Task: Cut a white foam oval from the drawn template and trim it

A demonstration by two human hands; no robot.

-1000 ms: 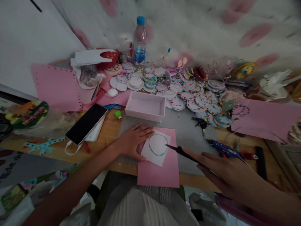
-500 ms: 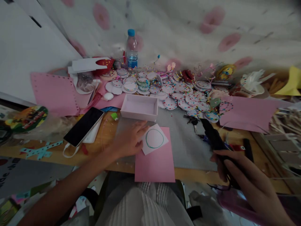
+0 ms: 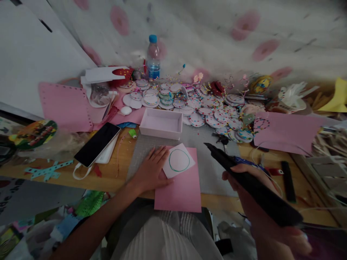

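Fingers (image 3: pixel 159 153) of the left hand (image 3: pixel 151 168) lie flat and together, pinning the white card (image 3: pixel 179 160) to the pink sheet (image 3: pixel 180 191) at the desk's near edge, while the right hand (image 3: pixel 252 191), clamped around a black tool (image 3: pixel 252 182), hovers right of it.

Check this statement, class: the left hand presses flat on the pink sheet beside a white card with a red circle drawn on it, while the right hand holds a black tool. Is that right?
Not quite. In the head view the circle on the white card is green, not red. The rest stands: the left hand lies flat on the pink sheet beside the card, and the right hand holds the black tool.
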